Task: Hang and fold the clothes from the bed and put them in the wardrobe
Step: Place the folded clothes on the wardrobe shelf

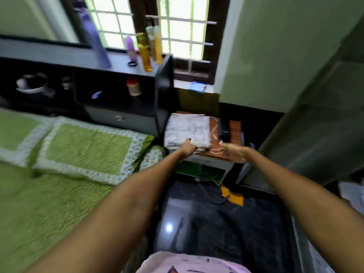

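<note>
two hands reached the folded cloth (pixel 187 131) on the table (pixel 214 156): left hand (pixel 189 147) gripped its 6 o'clock edge, right hand (pixel 235 152) fingers spread wide; sliding that under should steady it.

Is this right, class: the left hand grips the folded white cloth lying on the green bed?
Not quite. The head view shows the left hand gripping the folded white cloth, but it lies on the small bedside table, not on the green bed.
</note>
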The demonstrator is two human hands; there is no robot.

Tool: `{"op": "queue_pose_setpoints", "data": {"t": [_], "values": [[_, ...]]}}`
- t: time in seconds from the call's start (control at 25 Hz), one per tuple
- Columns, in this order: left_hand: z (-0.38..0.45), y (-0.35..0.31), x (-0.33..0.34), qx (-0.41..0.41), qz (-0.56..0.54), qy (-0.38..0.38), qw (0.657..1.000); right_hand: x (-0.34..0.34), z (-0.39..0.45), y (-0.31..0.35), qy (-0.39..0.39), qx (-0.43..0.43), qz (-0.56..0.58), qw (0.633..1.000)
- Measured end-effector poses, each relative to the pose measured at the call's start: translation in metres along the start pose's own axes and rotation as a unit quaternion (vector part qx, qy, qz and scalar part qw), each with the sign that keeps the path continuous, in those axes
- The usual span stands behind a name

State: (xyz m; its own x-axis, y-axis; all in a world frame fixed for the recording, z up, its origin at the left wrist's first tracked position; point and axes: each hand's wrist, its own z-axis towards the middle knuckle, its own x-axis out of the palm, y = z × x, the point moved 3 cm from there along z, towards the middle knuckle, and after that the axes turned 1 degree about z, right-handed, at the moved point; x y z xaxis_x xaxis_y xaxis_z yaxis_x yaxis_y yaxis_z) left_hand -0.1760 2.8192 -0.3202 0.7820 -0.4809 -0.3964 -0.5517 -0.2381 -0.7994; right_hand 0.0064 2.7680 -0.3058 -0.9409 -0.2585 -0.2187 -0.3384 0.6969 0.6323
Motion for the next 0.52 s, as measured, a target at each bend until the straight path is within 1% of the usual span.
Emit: {"op": "queue_pose_setpoints", "data": {"t": [0.04,0.16,0.24,0.32,0.44,0.52], "values": [[-0.008,0.021,-0.028,-0.027,-0.018,-0.033,0.999,0.029,0.012,0.020,0.019,-0.018,-0.016,1.000],[-0.045,0.069,-0.097,-0.053,-0.068,-0.116,0.989,0.108,0.038,0.067,0.061,-0.062,-0.065,0.994],[-0.074,0.101,-0.140,-0.093,-0.106,-0.169,0.976,0.164,0.047,0.096,0.104,-0.087,-0.097,0.986],[-0.109,0.135,-0.175,-0.131,-0.141,-0.209,0.959,0.216,0.054,0.116,0.148,-0.092,-0.137,0.975],[-0.166,0.181,-0.203,-0.170,-0.190,-0.290,0.922,0.284,0.054,0.135,0.201,-0.103,-0.218,0.949],[-0.216,0.204,-0.211,-0.188,-0.233,-0.358,0.885,0.333,0.045,0.144,0.250,-0.117,-0.269,0.923]]}}
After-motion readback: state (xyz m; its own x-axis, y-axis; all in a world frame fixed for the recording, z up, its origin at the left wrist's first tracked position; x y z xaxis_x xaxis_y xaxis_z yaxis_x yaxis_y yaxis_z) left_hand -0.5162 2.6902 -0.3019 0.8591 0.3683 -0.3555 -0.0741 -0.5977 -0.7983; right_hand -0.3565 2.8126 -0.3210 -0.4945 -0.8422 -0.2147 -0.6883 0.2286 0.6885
